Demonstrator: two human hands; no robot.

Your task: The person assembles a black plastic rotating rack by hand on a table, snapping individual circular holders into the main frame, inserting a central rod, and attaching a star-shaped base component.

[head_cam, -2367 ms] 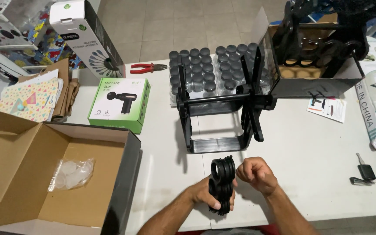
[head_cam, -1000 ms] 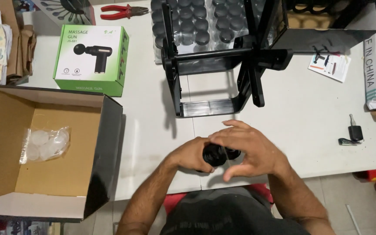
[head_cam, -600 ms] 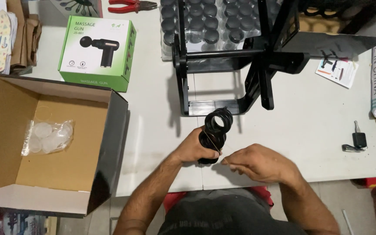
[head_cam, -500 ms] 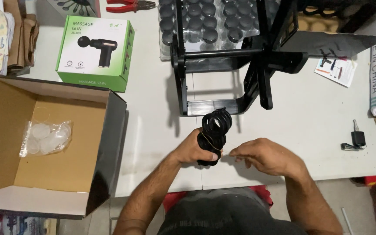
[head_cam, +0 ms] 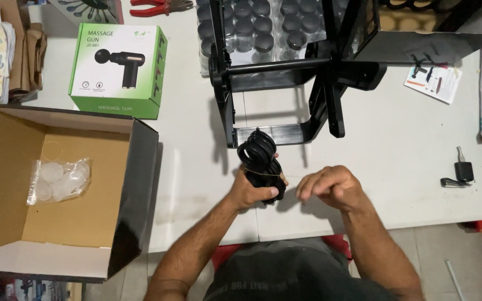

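**Head view: coiled black cable gripped over a white table**

Head view looks straight down on a white table (head_cam: 408,167). The left hand (head_cam: 255,189) is closed tight around a bundle of coiled black cable (head_cam: 260,164), loops sticking up out of the fist, with what looks like a thin band across the coil. The bundle sits near the front edge of the table, just in front of a black plastic frame (head_cam: 277,83) that stands upright in the middle.

The right hand (head_cam: 330,187) is just beside the bundle, not touching it as far as I can see. Fingers are curled and pinched together loosely; can't tell if there's something tiny between them.

Other stuff around: a big open cardboard box (head_cam: 57,184) on the left with a clear bag of round white bits (head_cam: 57,178) inside, a green product box (head_cam: 119,69) behind it, red pliers (head_cam: 160,6) at the far edge, a tray of dark round caps (head_cam: 263,22) behind the frame, and a car key (head_cam: 459,174) off to the right, well apart from the hands.
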